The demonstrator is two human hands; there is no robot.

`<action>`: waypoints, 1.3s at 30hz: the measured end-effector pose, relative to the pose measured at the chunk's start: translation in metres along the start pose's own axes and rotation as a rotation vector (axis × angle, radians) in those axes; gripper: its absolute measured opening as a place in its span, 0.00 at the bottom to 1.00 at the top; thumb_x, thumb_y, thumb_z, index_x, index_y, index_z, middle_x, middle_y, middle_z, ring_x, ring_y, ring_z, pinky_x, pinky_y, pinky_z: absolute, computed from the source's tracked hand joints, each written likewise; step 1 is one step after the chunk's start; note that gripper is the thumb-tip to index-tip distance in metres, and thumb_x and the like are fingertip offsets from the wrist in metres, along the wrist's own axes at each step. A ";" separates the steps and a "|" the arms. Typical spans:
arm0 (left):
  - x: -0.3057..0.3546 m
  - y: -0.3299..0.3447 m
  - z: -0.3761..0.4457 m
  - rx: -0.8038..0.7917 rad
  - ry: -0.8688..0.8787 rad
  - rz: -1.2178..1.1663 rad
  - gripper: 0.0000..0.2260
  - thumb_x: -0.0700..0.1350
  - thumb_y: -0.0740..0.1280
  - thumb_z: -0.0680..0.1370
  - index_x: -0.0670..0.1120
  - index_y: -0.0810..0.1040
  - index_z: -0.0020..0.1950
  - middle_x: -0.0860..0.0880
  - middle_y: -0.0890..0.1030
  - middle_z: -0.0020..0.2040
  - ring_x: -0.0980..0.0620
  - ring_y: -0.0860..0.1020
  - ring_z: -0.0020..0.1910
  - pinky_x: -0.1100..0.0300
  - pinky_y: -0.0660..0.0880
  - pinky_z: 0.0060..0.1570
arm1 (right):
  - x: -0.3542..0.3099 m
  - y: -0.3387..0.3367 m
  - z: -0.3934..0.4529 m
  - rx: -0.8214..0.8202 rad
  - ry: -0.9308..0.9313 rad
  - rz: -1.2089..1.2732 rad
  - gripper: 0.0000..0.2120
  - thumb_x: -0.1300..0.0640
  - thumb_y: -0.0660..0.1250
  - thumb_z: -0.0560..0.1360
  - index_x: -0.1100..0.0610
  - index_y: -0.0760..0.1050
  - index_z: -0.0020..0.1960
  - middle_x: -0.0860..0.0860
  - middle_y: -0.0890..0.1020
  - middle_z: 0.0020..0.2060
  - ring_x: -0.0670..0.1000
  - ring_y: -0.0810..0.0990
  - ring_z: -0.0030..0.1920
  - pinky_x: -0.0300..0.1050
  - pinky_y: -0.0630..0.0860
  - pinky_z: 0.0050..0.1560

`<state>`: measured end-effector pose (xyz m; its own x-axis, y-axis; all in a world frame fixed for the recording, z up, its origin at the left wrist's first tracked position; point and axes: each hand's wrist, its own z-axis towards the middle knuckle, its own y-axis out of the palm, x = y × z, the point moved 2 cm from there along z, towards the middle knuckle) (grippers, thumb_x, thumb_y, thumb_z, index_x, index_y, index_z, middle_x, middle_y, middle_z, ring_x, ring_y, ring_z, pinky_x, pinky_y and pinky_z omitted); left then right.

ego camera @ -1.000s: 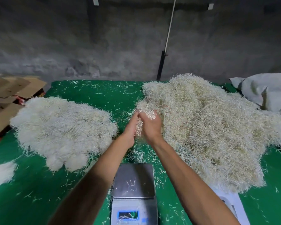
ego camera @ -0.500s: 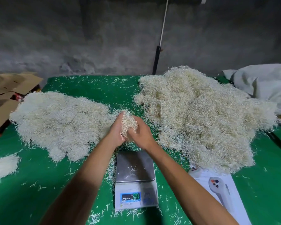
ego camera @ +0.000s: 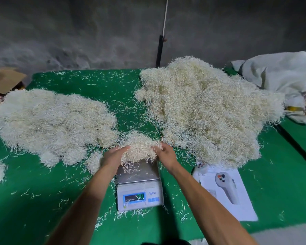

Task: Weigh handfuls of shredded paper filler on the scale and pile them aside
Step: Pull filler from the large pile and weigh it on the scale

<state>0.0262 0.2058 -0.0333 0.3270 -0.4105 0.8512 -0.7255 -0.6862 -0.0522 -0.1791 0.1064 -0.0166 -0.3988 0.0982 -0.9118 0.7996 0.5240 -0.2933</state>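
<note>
Now my left hand (ego camera: 114, 156) and right hand (ego camera: 166, 155) cup a handful of shredded paper filler (ego camera: 140, 147) from either side, fingers curved around it, holding it at the far end of the digital scale's (ego camera: 140, 188) steel platform; loose strands trail onto the metal. A second ago the same hands were pulling this clump from the big unweighed heap (ego camera: 205, 110) at the table's far right; half a second ago they carried it between the two heaps. It has now reached the scale at the near middle of the green table (ego camera: 34, 200), so weighing looks about to begin, though I cannot tell whether the clump's weight rests on the platform yet. The lit display is too blurred to read. The weighed pile (ego camera: 51, 121) lies at the left, where this handful should go next. A printed sheet (ego camera: 226, 191) lies just right of the scale.
</note>
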 end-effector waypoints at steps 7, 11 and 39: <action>-0.012 0.000 -0.005 0.011 0.116 0.428 0.42 0.72 0.73 0.66 0.45 0.76 0.69 0.41 0.77 0.70 0.38 0.76 0.67 0.43 0.70 0.70 | 0.014 -0.006 -0.005 -0.094 -0.073 -0.259 0.26 0.32 0.61 0.79 0.53 0.80 0.60 0.51 0.81 0.58 0.54 0.77 0.61 0.55 0.71 0.68; -0.017 -0.023 -0.006 0.055 0.181 0.340 0.31 0.67 0.73 0.71 0.51 0.76 0.69 0.49 0.78 0.67 0.46 0.77 0.63 0.43 0.73 0.68 | 0.023 -0.022 -0.014 -0.018 -0.036 -0.118 0.30 0.28 0.53 0.80 0.46 0.75 0.69 0.46 0.75 0.71 0.48 0.72 0.69 0.55 0.62 0.73; -0.164 -0.078 -0.054 0.099 0.259 0.402 0.06 0.40 0.65 0.83 0.45 0.81 0.56 0.53 0.83 0.50 0.56 0.81 0.50 0.69 0.74 0.49 | 0.169 0.032 -0.098 0.229 -0.108 -0.689 0.24 0.61 0.60 0.82 0.59 0.67 0.78 0.53 0.62 0.81 0.53 0.55 0.82 0.53 0.48 0.82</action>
<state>-0.0038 0.3592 -0.1402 -0.1377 -0.5005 0.8547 -0.6981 -0.5631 -0.4422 -0.2648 0.2222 -0.1517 -0.8077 -0.2801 -0.5188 0.4621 0.2457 -0.8521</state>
